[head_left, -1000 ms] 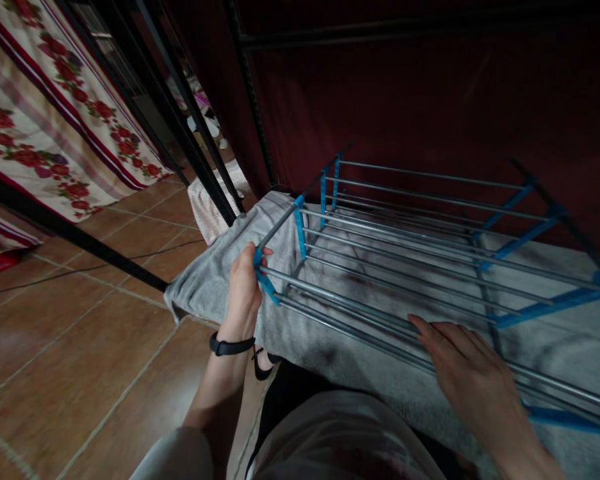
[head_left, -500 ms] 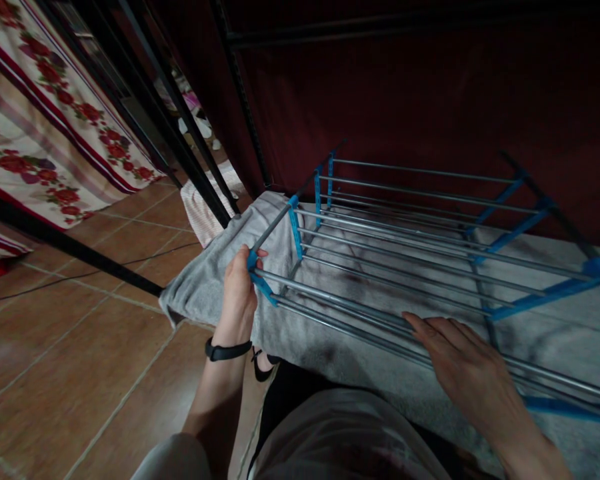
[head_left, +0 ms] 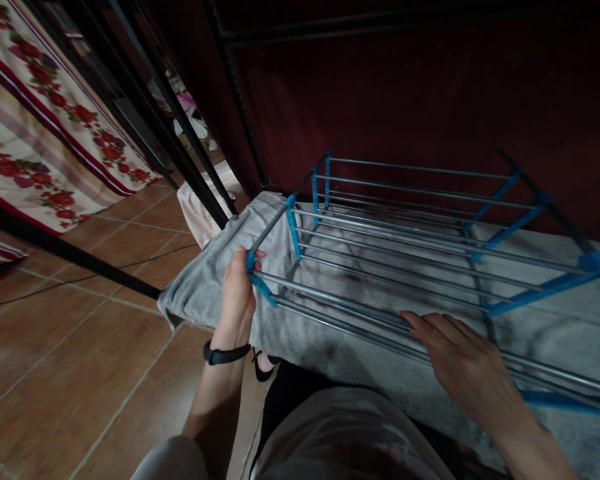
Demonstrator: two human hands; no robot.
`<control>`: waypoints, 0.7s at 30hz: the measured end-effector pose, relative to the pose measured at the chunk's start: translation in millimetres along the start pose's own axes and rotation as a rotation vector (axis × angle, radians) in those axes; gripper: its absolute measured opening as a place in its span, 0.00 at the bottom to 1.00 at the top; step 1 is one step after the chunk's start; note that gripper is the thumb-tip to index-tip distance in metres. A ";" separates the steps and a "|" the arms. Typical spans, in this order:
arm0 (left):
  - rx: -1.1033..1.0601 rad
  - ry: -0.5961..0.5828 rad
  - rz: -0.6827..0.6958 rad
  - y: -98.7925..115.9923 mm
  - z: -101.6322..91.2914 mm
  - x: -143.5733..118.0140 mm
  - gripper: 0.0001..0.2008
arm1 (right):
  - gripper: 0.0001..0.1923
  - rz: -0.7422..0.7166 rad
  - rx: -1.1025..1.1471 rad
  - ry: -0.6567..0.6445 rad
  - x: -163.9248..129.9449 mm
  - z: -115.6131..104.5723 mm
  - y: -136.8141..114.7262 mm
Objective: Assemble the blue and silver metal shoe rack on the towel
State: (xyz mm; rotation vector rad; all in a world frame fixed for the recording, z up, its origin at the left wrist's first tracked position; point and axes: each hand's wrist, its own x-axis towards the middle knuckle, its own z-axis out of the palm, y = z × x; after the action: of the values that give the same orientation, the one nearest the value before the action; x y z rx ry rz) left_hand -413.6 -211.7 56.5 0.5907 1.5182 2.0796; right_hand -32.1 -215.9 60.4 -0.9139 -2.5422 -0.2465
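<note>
A folding drying rack (head_left: 410,233) with silver rods and blue plastic joints lies over a grey towel (head_left: 205,280) spread on a low surface. My left hand (head_left: 237,293) grips the rack's near left corner at a blue joint; a black band circles that wrist. My right hand (head_left: 467,367) rests palm down on the nearest rods at the rack's front right, fingers spread flat. Part of the rack's right end runs out of view.
Black metal frame bars (head_left: 145,113) slant across the left. Behind them hangs a floral cloth (head_left: 35,133). A dark red curtain (head_left: 430,87) backs the rack. Brown floor tiles (head_left: 70,360) fill the lower left, with a pale striped cloth (head_left: 200,207) by the bars.
The view has drifted slightly, so the rack and both hands sit a little further left in the picture. Both hands keep their places on the rack.
</note>
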 end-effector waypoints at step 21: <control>0.192 0.040 0.131 -8.6 4.1 -11.5 0.25 | 0.17 0.030 -0.001 0.047 -2.8 3.3 1.4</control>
State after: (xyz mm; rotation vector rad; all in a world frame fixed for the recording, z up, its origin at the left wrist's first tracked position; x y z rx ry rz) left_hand -400.9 -213.6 48.8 0.7408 1.7584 2.0655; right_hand -30.4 -215.4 56.2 -0.9351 -2.4833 -0.2576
